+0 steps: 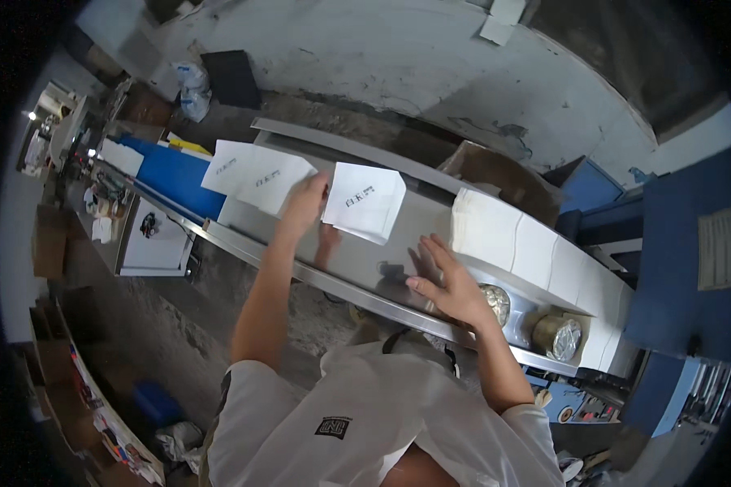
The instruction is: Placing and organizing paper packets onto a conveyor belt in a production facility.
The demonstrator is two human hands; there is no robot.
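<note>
Blue belt: a flat blue surface [170, 174] is extending beyond the left end of the steel table [349, 272].
Printed packets: two white packets [256, 178] with dark print are lying at the steel table's left end, the leftmost reaching toward the belt.
Left hand: the left hand [304, 204] is hovering over the table's left part, fingers partly curled and touching or nearly touching the middle packet's left edge; whether it is gripping, I cannot tell.
Middle packet: one printed white packet [364, 201] is sitting over the table's middle, apart from the pair.
Right hand: the right hand [456, 290] is hanging over the table's near side, right of its middle, fingers extended and thumb apart, holding nothing that shows.
Carton: a brown cardboard box [503, 178] is standing behind the table's far edge.
White row: plain white packets [536, 252] are lining the table's right part.
Wrapped rounds: two round, shiny things [556, 337] are resting at the table's near right.
</note>
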